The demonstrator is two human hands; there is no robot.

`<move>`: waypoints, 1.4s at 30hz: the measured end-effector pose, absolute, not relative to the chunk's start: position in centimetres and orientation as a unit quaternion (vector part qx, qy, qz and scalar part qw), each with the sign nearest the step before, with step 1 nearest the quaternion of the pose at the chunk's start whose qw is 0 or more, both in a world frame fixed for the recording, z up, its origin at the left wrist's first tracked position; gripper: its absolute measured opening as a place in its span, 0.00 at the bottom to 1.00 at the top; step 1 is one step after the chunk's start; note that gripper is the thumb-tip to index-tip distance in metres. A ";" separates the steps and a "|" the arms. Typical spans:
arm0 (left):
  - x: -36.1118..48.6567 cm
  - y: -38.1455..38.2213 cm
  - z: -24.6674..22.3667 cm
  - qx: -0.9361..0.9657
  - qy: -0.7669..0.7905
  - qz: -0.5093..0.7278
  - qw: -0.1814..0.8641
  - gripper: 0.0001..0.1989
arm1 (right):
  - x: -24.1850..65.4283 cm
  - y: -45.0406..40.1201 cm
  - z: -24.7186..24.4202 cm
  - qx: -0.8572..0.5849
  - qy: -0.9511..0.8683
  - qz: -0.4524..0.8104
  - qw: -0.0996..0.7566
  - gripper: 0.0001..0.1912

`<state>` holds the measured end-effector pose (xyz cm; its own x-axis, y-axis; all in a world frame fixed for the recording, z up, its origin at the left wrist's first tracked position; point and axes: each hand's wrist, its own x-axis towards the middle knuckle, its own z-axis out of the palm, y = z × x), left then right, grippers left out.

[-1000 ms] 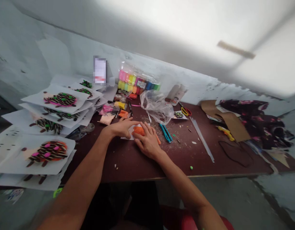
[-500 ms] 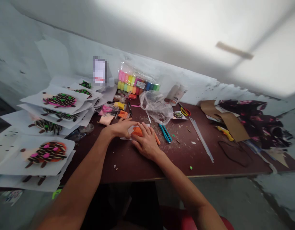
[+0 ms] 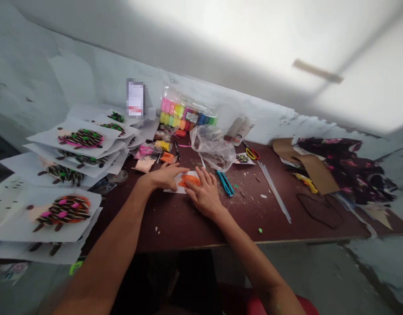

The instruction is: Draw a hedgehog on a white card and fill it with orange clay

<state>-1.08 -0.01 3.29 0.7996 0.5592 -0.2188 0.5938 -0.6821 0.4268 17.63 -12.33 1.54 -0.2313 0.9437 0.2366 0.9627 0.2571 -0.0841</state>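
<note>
A flattened patch of orange modelling clay (image 3: 187, 179) lies on a small white sheet of paper (image 3: 181, 190) on the table in front of me. My left hand (image 3: 164, 178) rests at the sheet's left side, thumb and fingers apart, with nothing gripped. On the right, my right hand (image 3: 205, 196) lies with its fingers stretched out over the sheet's edge, one fingertip at the clay's lower right. Beyond my left hand are packets of orange clay (image 3: 167, 157) and peach clay (image 3: 144, 165). A teal cutter-like tool (image 3: 225, 183) lies right of my right hand.
Stacked papers with clay hedgehogs (image 3: 64, 212) fill the left side. Behind stand a pack of coloured clay (image 3: 185, 113), a crumpled plastic bag (image 3: 213, 148) and a white bottle (image 3: 242, 131). Scissors (image 3: 252, 153), clear glue sticks (image 3: 275, 192) and a yellow glue gun (image 3: 306, 183) lie rightward.
My right hand has shifted right and drawn its fingers off the middle of the orange clay, so more of the clay shows. The left hand has stayed nearly in place.
</note>
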 end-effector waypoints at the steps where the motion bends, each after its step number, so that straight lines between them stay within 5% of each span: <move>1: -1.1 0.0 3.3 0.915 0.316 -0.037 0.247 0.43 | 17.8 -12.3 1.5 -0.614 -0.778 -0.038 0.125 0.17; 42: -1.5 -0.2 4.2 0.910 0.299 0.001 0.287 0.43 | 17.3 -11.4 1.9 -0.616 -0.781 -0.015 0.103 0.20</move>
<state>-1.48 -0.21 4.15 0.8216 0.5442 -0.1695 0.5431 -0.6570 0.5229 17.35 -11.35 1.87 -0.2197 0.9589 0.1798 0.9651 0.2405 -0.1034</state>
